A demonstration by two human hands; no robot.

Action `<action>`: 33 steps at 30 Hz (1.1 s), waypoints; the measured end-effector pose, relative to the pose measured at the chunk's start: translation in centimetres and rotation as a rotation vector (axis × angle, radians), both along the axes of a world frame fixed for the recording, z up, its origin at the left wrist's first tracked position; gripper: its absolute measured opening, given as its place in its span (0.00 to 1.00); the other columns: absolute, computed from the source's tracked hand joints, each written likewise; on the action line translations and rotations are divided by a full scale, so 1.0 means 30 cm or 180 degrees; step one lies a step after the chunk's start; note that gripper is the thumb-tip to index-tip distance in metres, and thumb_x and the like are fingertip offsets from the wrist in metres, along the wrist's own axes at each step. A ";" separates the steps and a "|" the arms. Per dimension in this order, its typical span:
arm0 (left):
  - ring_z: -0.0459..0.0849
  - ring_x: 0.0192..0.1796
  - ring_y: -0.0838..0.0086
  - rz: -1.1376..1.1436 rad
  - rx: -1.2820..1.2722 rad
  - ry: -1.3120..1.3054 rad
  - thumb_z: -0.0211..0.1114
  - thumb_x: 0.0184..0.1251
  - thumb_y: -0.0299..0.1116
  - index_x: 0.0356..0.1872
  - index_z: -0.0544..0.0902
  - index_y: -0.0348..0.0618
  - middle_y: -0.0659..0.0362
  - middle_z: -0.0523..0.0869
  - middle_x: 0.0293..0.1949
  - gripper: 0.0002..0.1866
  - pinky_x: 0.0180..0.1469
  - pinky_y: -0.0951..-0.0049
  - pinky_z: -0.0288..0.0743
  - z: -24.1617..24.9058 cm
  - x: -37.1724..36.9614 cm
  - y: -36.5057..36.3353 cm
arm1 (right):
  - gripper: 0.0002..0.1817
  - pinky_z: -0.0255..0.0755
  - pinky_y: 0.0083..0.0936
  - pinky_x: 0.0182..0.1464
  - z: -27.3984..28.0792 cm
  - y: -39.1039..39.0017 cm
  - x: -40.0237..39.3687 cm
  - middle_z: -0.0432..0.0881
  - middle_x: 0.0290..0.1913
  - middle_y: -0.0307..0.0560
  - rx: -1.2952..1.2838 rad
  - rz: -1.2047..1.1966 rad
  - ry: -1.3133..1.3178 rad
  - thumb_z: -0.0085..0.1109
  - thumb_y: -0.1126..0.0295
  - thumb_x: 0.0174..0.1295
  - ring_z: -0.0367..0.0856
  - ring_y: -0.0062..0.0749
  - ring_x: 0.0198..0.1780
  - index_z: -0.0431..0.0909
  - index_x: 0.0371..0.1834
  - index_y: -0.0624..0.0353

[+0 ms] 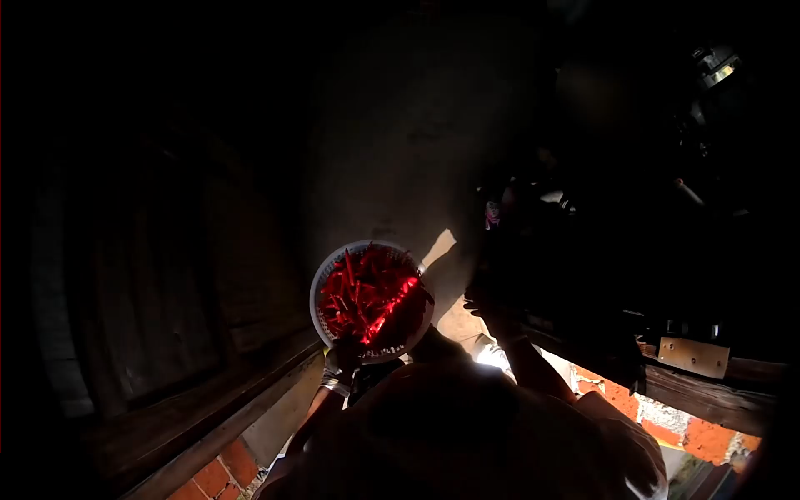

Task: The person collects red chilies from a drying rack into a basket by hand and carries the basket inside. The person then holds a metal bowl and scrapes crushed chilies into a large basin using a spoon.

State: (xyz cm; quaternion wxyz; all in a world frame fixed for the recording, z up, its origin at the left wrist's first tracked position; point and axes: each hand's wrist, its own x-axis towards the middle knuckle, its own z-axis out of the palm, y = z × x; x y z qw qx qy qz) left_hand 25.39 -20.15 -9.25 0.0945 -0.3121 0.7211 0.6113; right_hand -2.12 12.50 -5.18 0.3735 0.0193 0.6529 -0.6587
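A round white basket (pixel 313 304) full of red chili peppers (pixel 367 292) is held low in front of my body, a strip of sunlight crossing the peppers. My left hand (pixel 342 360) grips the near left part of its rim, with something light around the wrist. To the right of the basket and apart from it is my right hand (pixel 483 307), dark in shadow. Its fingers are spread and nothing shows in them.
A dark wooden door or panel (pixel 158 292) stands on the left. Brickwork (pixel 617 396) shows at the lower right beside a wooden beam (pixel 708 392) with a metal hinge plate (pixel 693 357). Sunlight falls on the floor (pixel 458 321). Unclear items lie in the dark at the right.
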 end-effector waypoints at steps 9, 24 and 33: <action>0.76 0.25 0.67 0.0365 0.0986 -0.0214 0.56 0.60 0.33 0.30 0.81 0.41 0.55 0.78 0.24 0.08 0.26 0.69 0.72 0.020 -0.197 -0.005 | 0.29 0.73 0.36 0.56 -0.105 0.478 0.081 0.75 0.59 0.54 -0.1105 -0.0153 -0.3045 0.35 0.52 0.73 0.76 0.42 0.57 0.66 0.64 0.65; 0.69 0.24 0.69 0.0836 0.1659 -0.1450 0.55 0.57 0.21 0.28 0.74 0.37 0.53 0.75 0.24 0.01 0.26 0.72 0.66 0.181 -1.908 -0.767 | 0.22 0.74 0.37 0.58 0.070 -0.452 -1.194 0.78 0.58 0.51 -0.0095 -0.0846 -0.1517 0.53 0.57 0.69 0.80 0.39 0.56 0.73 0.60 0.59; 0.77 0.26 0.74 -0.2413 -0.0720 0.0240 0.61 0.51 0.14 0.27 0.80 0.35 0.57 0.79 0.24 0.05 0.27 0.72 0.70 0.285 -2.799 -0.891 | 0.22 0.77 0.36 0.55 0.101 -0.908 -2.129 0.80 0.53 0.50 -0.0941 0.0117 -0.0280 0.54 0.70 0.66 0.80 0.38 0.52 0.68 0.63 0.60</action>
